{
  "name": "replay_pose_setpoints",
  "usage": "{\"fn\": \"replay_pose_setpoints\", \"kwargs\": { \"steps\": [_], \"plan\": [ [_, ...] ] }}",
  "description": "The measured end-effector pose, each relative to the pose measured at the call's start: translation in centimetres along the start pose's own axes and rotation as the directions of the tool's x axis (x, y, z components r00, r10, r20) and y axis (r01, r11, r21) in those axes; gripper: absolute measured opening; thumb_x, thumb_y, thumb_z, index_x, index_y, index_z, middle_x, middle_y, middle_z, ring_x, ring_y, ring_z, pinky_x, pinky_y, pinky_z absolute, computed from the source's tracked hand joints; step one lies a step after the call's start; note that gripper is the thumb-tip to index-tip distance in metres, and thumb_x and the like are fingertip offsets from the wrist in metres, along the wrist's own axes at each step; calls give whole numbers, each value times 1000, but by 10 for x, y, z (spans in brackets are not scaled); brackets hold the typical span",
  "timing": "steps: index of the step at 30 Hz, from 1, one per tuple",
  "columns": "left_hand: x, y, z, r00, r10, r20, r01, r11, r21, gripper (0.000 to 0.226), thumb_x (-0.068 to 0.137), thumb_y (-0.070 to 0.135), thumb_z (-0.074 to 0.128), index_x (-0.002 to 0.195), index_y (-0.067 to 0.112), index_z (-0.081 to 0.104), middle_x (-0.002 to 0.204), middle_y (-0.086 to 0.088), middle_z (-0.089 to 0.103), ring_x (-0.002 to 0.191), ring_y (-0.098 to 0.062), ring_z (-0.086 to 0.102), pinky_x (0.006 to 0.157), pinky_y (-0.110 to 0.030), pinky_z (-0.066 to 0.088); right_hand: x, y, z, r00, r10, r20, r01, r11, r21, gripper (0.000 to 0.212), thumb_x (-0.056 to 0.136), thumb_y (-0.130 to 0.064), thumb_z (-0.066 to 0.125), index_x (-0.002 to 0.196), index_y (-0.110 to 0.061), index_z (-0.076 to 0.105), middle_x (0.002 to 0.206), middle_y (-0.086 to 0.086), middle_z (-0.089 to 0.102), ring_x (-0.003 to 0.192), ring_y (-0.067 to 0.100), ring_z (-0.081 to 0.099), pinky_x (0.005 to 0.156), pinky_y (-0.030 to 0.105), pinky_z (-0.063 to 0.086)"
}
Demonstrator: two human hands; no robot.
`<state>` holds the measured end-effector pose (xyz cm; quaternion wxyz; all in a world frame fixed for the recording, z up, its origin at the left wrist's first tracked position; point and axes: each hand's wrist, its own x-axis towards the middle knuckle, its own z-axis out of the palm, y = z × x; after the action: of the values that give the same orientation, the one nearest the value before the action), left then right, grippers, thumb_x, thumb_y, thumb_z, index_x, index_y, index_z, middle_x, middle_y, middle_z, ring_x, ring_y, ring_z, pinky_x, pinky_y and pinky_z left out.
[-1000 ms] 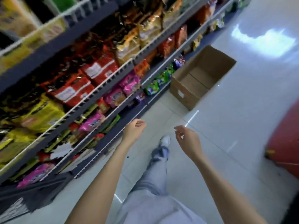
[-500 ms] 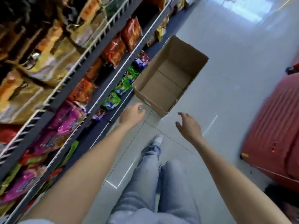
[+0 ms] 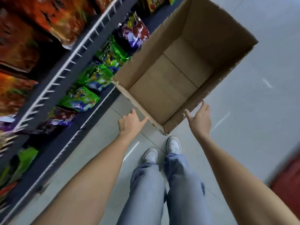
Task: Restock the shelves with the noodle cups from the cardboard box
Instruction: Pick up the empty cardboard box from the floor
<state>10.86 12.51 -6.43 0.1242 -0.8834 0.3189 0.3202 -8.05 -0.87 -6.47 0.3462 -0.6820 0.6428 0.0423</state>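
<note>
Reaching toward the near corner of the open cardboard box (image 3: 165, 88) on the floor (image 3: 243, 111): left hand (image 3: 129, 123) and right hand (image 3: 200, 118), one either side of that corner, each grip apart, fingers extended and holding nothing, fingertips at or just short of the box rim. No noodle cups visible inside; bare bottom only. Shelves (image 3: 53, 88) left of the left hand, stocked with snack bags (image 3: 84, 98); shoes (image 3: 173, 145) just below the box corner.

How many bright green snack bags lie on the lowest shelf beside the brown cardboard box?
3 clearly: one by the box's far corner, one at its near corner, one nearer the person. More may be hidden.
</note>
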Motion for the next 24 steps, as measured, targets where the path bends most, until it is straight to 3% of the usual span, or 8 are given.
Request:
{"fn": "replay_pose_setpoints", "kwargs": {
  "steps": [3,7,10,13,16,18,20,24],
  "plan": [
    [17,14,26,981,-154,114,177,958,-228,76,86,66,46,130,6,37,118,-17,62,108,-33,59,82,-38,43,30,15,19,987,141,79,-154,968,197,90,88,-35,65,151,-13,4,148,14,33,123,34,47,102,43,42],
    [21,36,42,946,-208,250,316,763,-563,67,85,36,66,132,1,34,123,-20,59,110,-34,58,87,-34,43,45,12,25,925,234,299,-356,805,474,90,88,1,51,149,-33,-5,109,9,57,68,18,58,66,41,60],
    [10,40,36,926,-263,270,377,617,-691,67,81,14,60,140,6,28,121,-16,61,100,-33,63,86,-34,53,39,3,18,930,245,275,-349,824,446,89,84,6,41,149,-34,-4,89,7,54,63,20,57,71,49,59],
    [-9,38,8,922,-255,293,387,539,-748,80,82,16,58,149,12,15,129,-5,52,111,-30,55,91,-32,50,25,-10,-4,919,284,272,-382,812,442,87,83,2,42,147,-40,1,85,9,54,58,21,63,74,50,58],
    [-47,27,-35,916,-212,340,400,429,-810,87,80,17,60,152,20,10,132,0,47,101,-20,56,67,-17,54,-3,-26,-36,911,309,272,-406,785,468,90,82,1,45,146,-45,2,94,17,62,60,26,67,71,47,60],
    [-84,18,-62,917,-199,345,397,397,-828,82,87,9,58,152,22,9,134,-4,46,83,-10,56,49,-1,41,-36,-36,-59,909,318,269,-414,760,502,93,83,3,47,147,-44,0,89,18,60,64,26,65,66,41,61],
    [-126,6,-90,913,-188,362,406,337,-850,80,90,6,56,152,22,8,144,-9,40,92,-14,58,53,6,29,-76,-48,-86,910,321,262,-414,735,538,93,83,3,49,148,-43,1,81,16,57,60,24,65,69,38,60],
    [-205,-27,-126,917,-160,366,398,281,-873,84,85,3,59,151,30,15,136,-9,49,71,-5,58,47,-8,47,-161,-64,-141,899,307,312,-437,677,593,92,84,-4,59,146,-45,5,86,10,59,73,28,69,69,36,59]
  ]
}}
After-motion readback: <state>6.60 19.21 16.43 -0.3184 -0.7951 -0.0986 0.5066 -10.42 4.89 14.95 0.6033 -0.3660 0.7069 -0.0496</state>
